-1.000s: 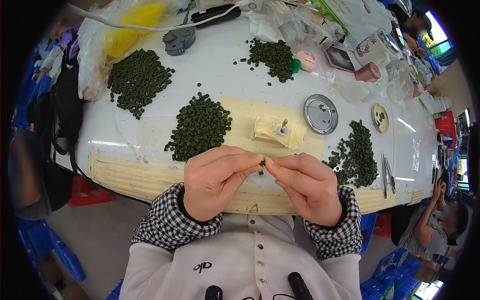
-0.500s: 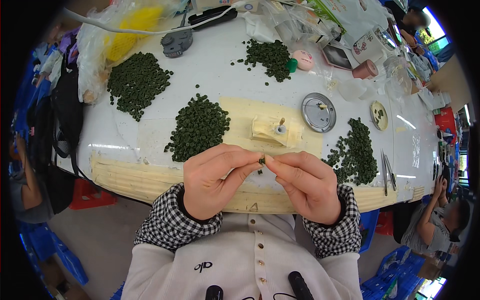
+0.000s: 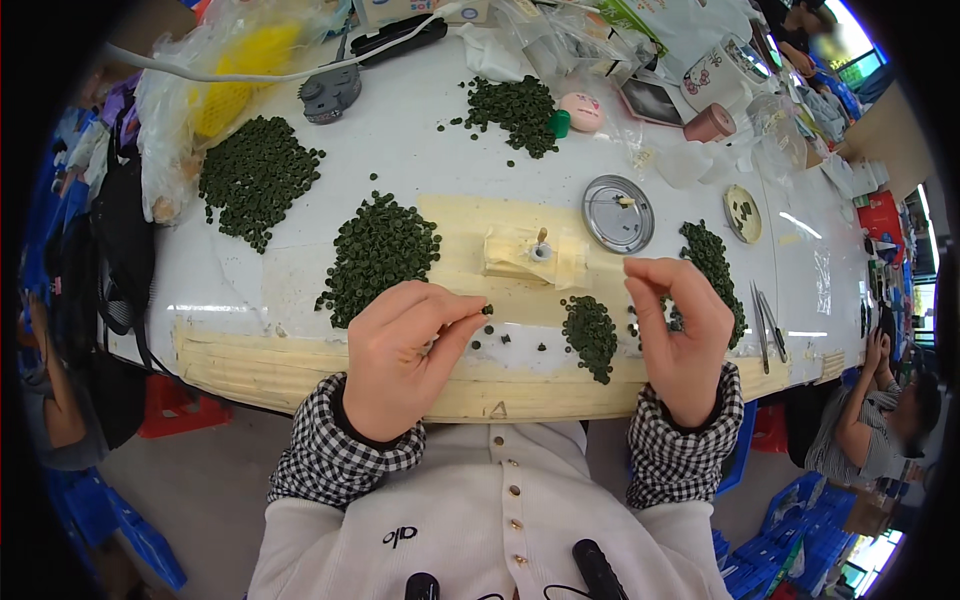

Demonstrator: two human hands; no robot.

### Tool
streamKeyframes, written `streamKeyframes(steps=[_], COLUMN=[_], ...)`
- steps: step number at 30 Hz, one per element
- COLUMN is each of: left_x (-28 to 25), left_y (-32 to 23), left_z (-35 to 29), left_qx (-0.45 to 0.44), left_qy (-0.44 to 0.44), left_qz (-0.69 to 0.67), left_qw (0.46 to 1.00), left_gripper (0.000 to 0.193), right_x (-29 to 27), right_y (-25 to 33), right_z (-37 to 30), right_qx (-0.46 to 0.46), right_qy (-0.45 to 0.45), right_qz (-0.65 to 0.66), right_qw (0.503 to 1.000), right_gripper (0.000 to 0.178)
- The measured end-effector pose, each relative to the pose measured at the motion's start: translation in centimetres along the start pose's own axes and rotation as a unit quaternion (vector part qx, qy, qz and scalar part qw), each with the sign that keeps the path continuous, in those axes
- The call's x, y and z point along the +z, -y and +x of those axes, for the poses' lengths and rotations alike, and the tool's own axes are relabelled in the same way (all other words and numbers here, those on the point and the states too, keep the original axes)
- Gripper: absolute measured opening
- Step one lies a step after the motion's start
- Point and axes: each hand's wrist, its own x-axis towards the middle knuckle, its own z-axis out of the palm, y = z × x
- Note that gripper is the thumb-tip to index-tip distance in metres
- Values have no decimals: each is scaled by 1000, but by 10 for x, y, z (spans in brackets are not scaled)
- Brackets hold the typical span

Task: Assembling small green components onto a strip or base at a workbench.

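Observation:
Between thumb and forefinger my left hand (image 3: pixel 400 350) pinches a small dark green round part (image 3: pixel 488 309), held low above the table's near edge. My right hand (image 3: pixel 688 340) is apart from it on the right, thumb and forefinger spread with nothing visible between them. That hand partly covers a heap of the same green parts (image 3: pixel 712 265). Between the hands lies a smaller heap (image 3: pixel 590 338), with a few loose pieces beside it. A larger heap (image 3: pixel 385 250) sits beyond my left hand. Ahead stands a tape-covered block (image 3: pixel 510 258) with a pale tube and a thin brownish pin upright in it.
Two more green heaps (image 3: pixel 258 178) (image 3: pixel 515 112) lie farther back. A round metal lid (image 3: pixel 605 222), a small yellowish dish (image 3: pixel 738 200) and tweezers (image 3: pixel 764 325) are to the right. Plastic bags (image 3: pixel 165 140) and a grey tool (image 3: pixel 330 95) sit far left. Co-workers sit at both sides.
My right hand has left the left hand's fingertips and moved right, its fingers parting. The green part stays in my left hand. The small near heap has come into sight.

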Motion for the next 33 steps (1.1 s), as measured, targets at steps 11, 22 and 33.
streamKeyframes(steps=[11, 22, 33], left_x=[-9, -18, -27], left_y=[3, 2, 1], left_z=[1, 3, -1], left_qx=[50, 53, 39], left_qy=[67, -8, 61], left_qz=[158, 198, 260], left_qw=[984, 979, 963], left_gripper=[15, 14, 13], right_x=[-15, -7, -10], right_y=[-40, -46, -46], right_z=[-12, -10, -7], right_qx=[18, -11, -13], right_qy=[48, 45, 71], right_qz=[-226, -283, -277], right_qw=[973, 958, 958], right_gripper=[6, 7, 10])
